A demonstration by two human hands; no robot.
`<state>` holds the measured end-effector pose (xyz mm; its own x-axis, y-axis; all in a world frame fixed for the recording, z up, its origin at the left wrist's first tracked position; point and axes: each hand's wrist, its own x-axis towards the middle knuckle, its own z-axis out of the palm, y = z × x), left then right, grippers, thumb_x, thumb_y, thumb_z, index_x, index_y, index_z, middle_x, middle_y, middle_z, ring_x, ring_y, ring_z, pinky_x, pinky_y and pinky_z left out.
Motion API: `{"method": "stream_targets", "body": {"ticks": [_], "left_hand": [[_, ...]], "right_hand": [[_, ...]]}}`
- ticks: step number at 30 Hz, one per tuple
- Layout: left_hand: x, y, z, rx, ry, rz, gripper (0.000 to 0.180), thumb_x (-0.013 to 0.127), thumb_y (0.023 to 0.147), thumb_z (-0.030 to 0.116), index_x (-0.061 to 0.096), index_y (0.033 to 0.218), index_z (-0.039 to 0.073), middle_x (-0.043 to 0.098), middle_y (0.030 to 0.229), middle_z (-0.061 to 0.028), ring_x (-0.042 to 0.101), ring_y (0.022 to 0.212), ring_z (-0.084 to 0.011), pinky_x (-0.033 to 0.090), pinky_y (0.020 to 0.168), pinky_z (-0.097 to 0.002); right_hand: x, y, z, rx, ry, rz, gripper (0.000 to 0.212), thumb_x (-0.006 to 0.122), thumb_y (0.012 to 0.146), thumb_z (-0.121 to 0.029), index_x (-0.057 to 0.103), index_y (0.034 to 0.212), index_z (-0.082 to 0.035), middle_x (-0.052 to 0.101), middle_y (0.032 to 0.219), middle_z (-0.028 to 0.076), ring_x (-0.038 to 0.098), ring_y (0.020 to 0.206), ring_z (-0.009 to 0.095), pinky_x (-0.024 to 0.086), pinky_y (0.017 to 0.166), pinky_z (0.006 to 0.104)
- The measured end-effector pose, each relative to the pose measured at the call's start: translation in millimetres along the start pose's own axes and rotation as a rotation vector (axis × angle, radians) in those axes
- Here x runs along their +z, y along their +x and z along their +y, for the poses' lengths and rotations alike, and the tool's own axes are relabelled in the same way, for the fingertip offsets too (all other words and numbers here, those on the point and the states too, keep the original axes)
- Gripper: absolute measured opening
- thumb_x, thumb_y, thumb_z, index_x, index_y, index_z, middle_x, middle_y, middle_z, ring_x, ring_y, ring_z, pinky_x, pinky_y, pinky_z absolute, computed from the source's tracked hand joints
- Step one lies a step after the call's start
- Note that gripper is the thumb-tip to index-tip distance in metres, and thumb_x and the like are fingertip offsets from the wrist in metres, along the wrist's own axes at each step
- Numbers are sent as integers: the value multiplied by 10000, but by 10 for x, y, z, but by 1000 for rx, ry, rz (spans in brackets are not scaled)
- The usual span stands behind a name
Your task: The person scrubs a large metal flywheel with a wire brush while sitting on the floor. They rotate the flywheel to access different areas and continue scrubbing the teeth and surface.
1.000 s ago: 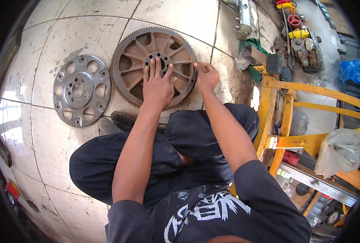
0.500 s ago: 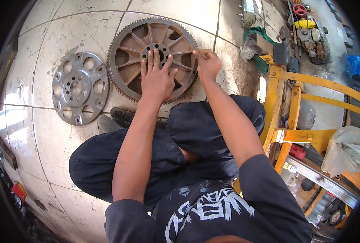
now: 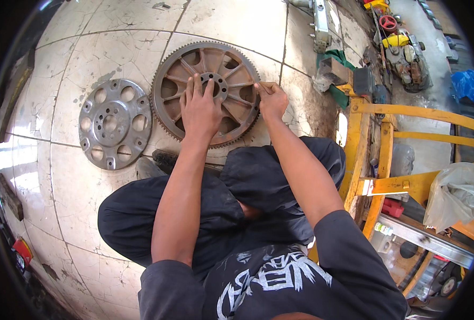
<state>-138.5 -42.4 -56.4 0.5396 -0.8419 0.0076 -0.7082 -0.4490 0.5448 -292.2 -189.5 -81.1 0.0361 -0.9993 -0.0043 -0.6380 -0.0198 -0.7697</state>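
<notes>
A large brown flywheel [image 3: 194, 69] with a toothed ring edge lies flat on the floor before me. My left hand [image 3: 200, 112] rests on it palm down, fingers stretched out and reaching the holes round its hub. At the wheel's right rim, my right hand [image 3: 273, 100] is closed in a pinch, thumb and forefinger together against the edge. Whatever might be between those fingertips is too small to make out. Left of the flywheel lies a thinner grey metal plate [image 3: 92, 140], round, with large holes around a ring of small ones.
Below the wheel are my crossed legs [image 3: 194, 202] and a dark shoe [image 3: 165, 159]. A yellow metal frame [image 3: 354, 154] stands at right, with a clear plastic bag [image 3: 455, 194]. Machine parts [image 3: 407, 64] lie farther right. The floor is cracked pale tile [image 3: 45, 176].
The view has shifted slightly, so floor things sit lower and farther right. My left hand has slid left across the hub, its fingers less spread. My right hand keeps its pinch at the rim.
</notes>
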Motion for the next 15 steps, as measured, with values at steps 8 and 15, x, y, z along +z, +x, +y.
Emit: {"method": "stream_targets", "body": {"ticks": [8, 15], "left_hand": [[-21, -10, -49, -24, 68, -11, 767, 846, 856, 369, 571, 1527, 118, 425, 1660, -189, 388, 1545, -354, 359, 1237, -477], [-70, 6, -26, -60, 109, -39, 801, 851, 844, 375, 555, 1539, 111, 408, 1671, -193, 370, 1557, -347, 354, 1249, -471]], "right_hand": [[174, 298, -183, 7, -66, -11, 221, 884, 887, -247, 822, 1019, -80, 829, 955, 50, 746, 846, 138, 546, 820, 294], [98, 126, 95, -131, -123, -39, 221, 880, 890, -246, 824, 1020, -76, 829, 964, 60, 748, 848, 143, 552, 815, 303]]}}
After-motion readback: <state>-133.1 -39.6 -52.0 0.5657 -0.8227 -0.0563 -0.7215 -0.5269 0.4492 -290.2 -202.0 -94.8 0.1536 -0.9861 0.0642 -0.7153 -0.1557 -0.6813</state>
